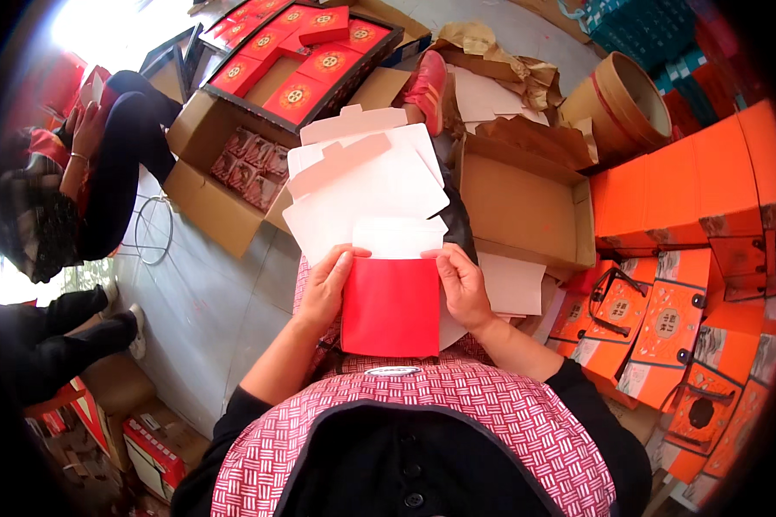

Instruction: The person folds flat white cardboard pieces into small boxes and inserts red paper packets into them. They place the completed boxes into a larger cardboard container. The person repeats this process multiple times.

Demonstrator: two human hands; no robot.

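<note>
Between my two hands is a red paper box (391, 306), flat-fronted, with a white flap (397, 234) standing up at its far end. My left hand (328, 283) pinches the box's far left corner, thumb against the base of the flap. At the far right corner my right hand (462, 280) grips it the same way. Just beyond lie several unfolded card box blanks (366, 185), pale side up, stacked over my lap. Whether anything is inside the red box cannot be seen.
A tray of red boxes (297, 93) rests at the far left, above a carton of small wrapped packets (248, 168). An open brown carton (526, 202) stands right, near a round tub (616, 103). Orange gift boxes (668, 323) pile up along the right. Another person (103, 164) sits left.
</note>
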